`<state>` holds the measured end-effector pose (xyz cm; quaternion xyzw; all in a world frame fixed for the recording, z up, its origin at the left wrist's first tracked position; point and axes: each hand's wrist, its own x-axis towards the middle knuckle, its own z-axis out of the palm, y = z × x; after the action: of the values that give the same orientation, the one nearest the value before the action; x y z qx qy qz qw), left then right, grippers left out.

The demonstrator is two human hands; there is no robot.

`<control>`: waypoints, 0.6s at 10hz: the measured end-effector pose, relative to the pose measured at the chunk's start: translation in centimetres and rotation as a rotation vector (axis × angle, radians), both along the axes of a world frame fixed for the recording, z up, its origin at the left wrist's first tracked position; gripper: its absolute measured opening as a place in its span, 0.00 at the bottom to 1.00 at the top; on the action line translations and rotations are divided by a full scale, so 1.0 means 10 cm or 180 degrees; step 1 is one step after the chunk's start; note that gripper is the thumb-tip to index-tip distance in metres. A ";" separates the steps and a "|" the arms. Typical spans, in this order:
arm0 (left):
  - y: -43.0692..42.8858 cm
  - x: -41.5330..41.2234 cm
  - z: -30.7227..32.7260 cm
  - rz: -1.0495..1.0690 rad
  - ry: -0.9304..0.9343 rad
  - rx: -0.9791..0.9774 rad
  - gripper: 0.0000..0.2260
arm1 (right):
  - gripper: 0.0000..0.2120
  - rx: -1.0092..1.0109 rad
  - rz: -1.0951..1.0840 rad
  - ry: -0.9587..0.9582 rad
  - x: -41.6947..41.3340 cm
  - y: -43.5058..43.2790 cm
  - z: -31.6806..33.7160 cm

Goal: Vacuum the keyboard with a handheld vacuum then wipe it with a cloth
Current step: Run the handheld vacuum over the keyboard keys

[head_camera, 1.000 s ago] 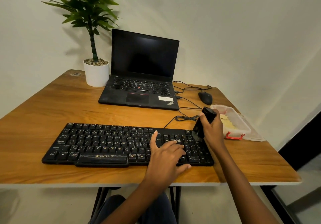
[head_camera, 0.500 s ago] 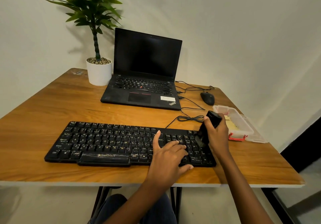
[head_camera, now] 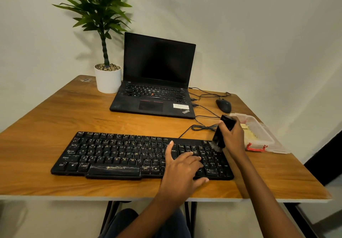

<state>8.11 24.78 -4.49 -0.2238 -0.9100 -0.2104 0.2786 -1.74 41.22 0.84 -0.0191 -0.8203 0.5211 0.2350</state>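
Your right hand (head_camera: 233, 138) closes its grip around the black handheld vacuum (head_camera: 219, 139), tilted with its brush end on the far right keys of the keyboard (head_camera: 118, 154). Your left hand (head_camera: 182, 167) rests flat beside it, fingers spread. The keyboard lies along the near edge of the surface (head_camera: 55, 115). A clear box (head_camera: 260, 133) at right holds something yellow, too blurred to identify.

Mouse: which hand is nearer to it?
Right. The right hand grips the vacuum in front of the mouse, at the right end of the keyboard; the left hand lies flat on keys farther left, nearer the person.
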 end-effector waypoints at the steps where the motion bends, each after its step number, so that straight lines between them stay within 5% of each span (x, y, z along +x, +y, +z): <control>1: 0.00 -0.01 -0.01 -0.0017 0.0025 -0.0027 0.16 | 0.14 0.0124 -0.0066 0.0100 -0.06 -0.04 0.01; 6: 0.00 0.00 0.00 -0.0040 -0.0023 0.0033 0.19 | 0.12 0.0069 0.0197 0.0004 -0.09 -0.02 -0.06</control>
<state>8.06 24.74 -4.49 -0.2273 -0.9085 -0.2176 0.2752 -2.66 41.03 0.20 0.0092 -0.8259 0.5193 0.2195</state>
